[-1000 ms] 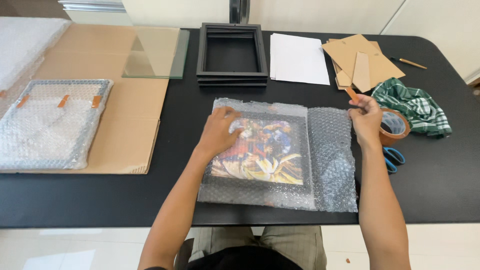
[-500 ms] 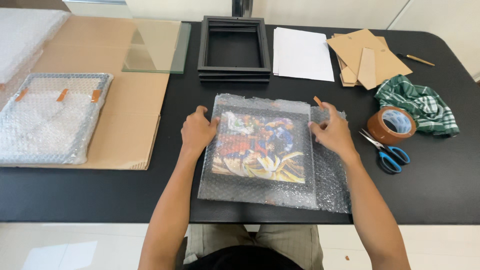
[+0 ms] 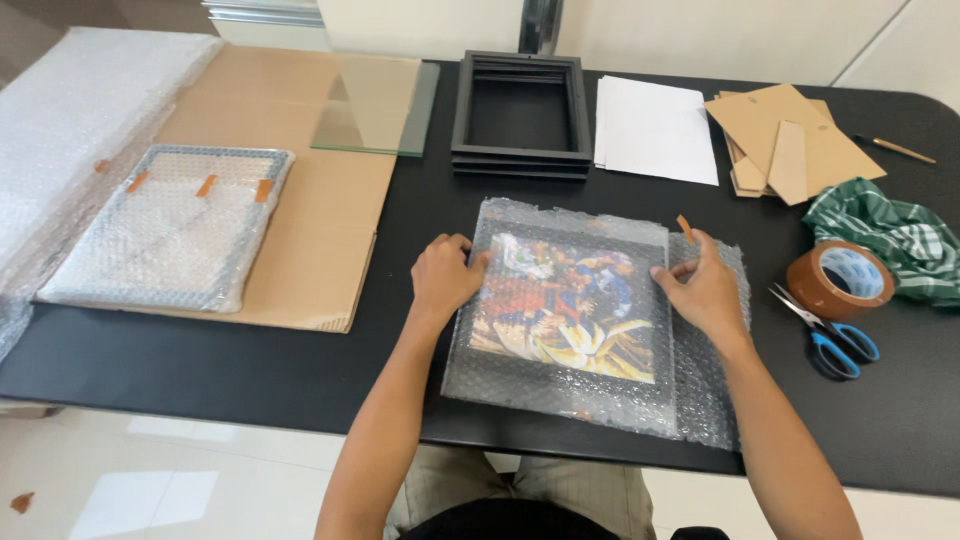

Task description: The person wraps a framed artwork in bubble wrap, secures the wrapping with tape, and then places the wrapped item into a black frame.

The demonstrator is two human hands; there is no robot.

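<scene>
Bubble wrap (image 3: 700, 390) covers the colourful framed picture (image 3: 565, 310) lying flat at the lower centre of the frame, on the black desk (image 3: 180, 360), and your two hands sit on either side of it. Your left hand (image 3: 445, 278) rests at the picture's left edge, fingers curled and pressing down on the wrap where it meets the frame's side. Your right hand (image 3: 705, 285) lies on the right edge, palm flat and fingers spread over the folded wrap, and a small strip of brown tape (image 3: 685, 227) stands up just above its fingertips; whether you are pinching that strip you cannot tell from this view. The picture lies between both hands, touching each of them. To the right, near your right hand, sit a roll of brown tape (image 3: 840, 278) and blue-handled scissors (image 3: 835, 338), with a green checked cloth (image 3: 895, 235) beyond them. At the upper centre stands a stack of black frames (image 3: 520, 115), with white paper (image 3: 655, 130) and cardboard pieces (image 3: 790, 140) to its right. At the left, an already wrapped parcel (image 3: 170, 230) lies on a cardboard sheet (image 3: 300, 200), beside a glass pane (image 3: 375, 105).
</scene>
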